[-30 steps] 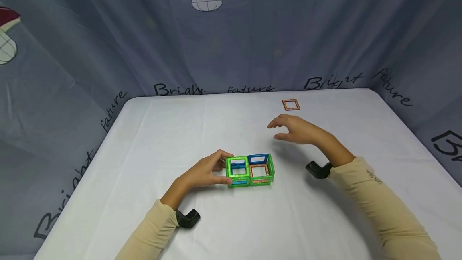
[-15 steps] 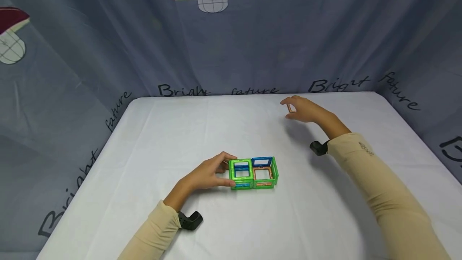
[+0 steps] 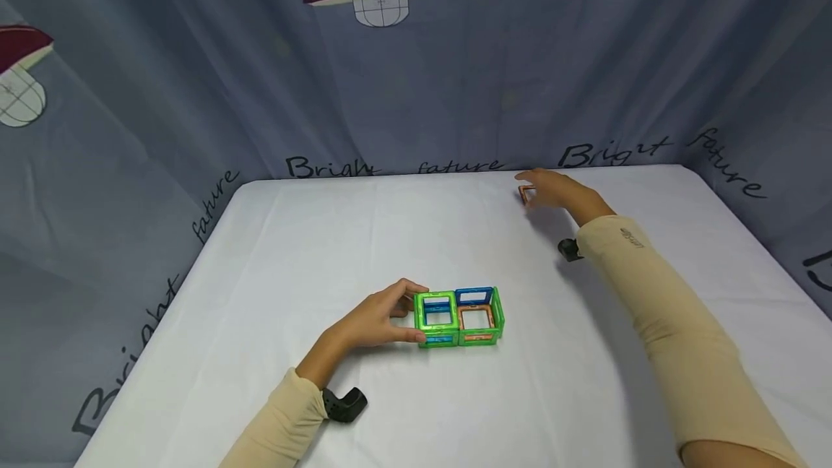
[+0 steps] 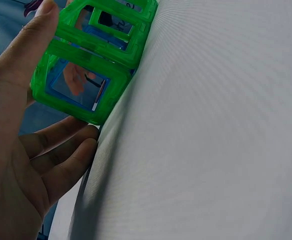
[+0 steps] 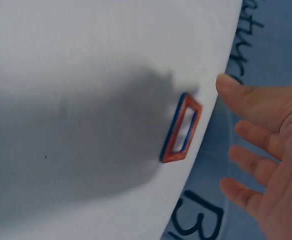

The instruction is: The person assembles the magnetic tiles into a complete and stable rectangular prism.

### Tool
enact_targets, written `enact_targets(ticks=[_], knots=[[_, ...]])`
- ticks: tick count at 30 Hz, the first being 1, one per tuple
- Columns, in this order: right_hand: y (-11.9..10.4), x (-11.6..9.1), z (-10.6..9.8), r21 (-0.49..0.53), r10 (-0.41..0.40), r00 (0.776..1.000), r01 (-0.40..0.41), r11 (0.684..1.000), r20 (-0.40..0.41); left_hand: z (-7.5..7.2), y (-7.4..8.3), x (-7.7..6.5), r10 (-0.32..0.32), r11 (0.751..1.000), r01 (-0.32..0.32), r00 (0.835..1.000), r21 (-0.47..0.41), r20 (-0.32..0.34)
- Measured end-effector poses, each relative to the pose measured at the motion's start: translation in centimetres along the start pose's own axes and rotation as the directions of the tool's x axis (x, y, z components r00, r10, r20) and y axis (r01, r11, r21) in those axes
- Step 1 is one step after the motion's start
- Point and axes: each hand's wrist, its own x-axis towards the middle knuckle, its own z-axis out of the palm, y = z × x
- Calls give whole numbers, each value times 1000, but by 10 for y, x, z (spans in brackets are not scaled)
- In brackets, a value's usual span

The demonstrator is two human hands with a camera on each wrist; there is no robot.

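Note:
A small box of magnetic tiles (image 3: 458, 336), green with blue and orange parts, sits on the white table. Its left half has a green square on top; the right half is open upward. My left hand (image 3: 372, 318) grips its left end, thumb (image 4: 33, 42) along the near side and other fingers behind. Near the table's far edge lies an orange square magnetic tile (image 5: 175, 157) with a blue layer along its edge. My right hand (image 3: 556, 190) hovers over it, partly covering it in the head view. In the right wrist view the loosely bent fingers are apart from the tile.
A white cloth covers the table (image 3: 312, 237). Grey-blue curtains (image 3: 520, 56) with printed lamps and lettering hang right behind its far edge and along both sides. Each wrist wears a black camera mount (image 3: 345, 405).
My right hand has reached forward from mid-table to the orange tile at the far edge. The left hand keeps its grip on the tile box; the head view shifts slightly.

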Motion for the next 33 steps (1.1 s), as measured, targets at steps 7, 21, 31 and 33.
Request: enact_targets(ticks=[7, 21, 31, 33], knots=[[20, 15, 11, -4, 43, 998, -42, 999, 39, 3, 0, 1, 14, 1000, -14, 1000, -4, 10], [52, 27, 24, 116, 106, 989, -118, 986, 98, 5, 0, 0, -2, 1000, 2, 1000, -17, 7], [46, 33, 18, 69, 108, 992, -112, 991, 59, 0, -1, 0, 11, 1000, -10, 1000, 19, -7], [44, 32, 18, 59, 120, 991, -124, 991, 64, 0, 0, 1, 12, 1000, -12, 1000, 15, -2]])
